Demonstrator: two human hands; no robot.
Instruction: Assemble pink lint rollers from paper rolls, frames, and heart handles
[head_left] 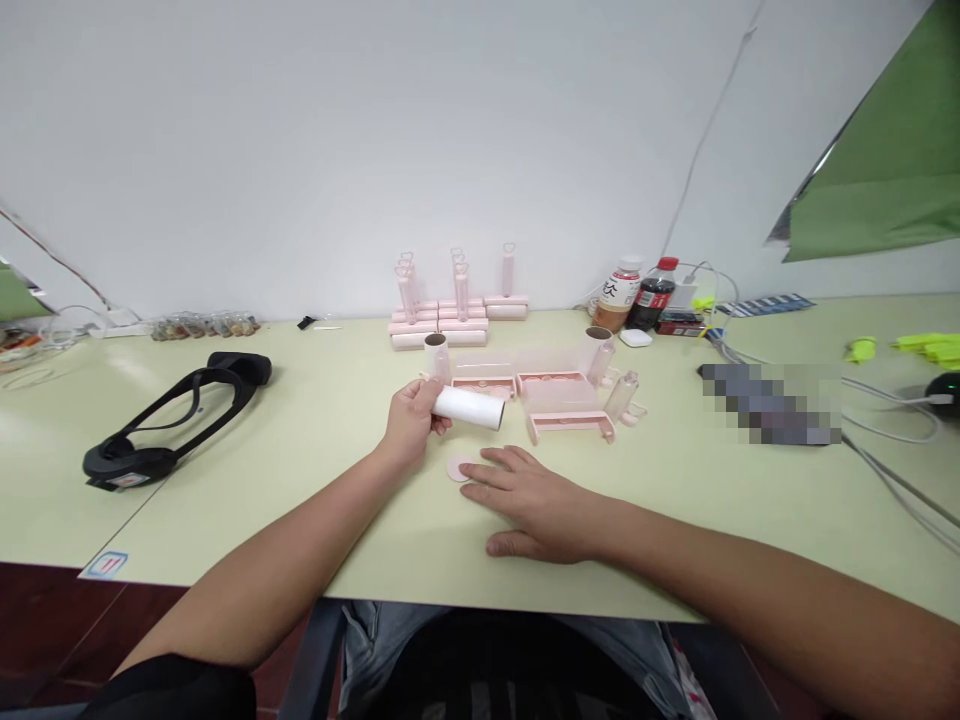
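My left hand (415,418) grips a white lint roller refill (471,408) by its left end, tilted slightly down to the right. Its dark core opening faces right. My right hand (544,505) lies low over the table with fingers spread, fingertips at the edge of a small round pale pink disc (457,467). Behind the hands, pink plastic lint roller cases (566,408) lie opened, with clear pink handles (622,396) beside them. Two more white rolls stand upright there, a left roll (435,355) and a right roll (598,345).
Finished-looking pink lint rollers (439,327) are stacked by the wall. At the back right stand a milky-tea bottle (619,292) and a cola bottle (653,294). A black head strap (180,420) lies left; cables (892,395) and a pixelated dark object (772,403) lie right.
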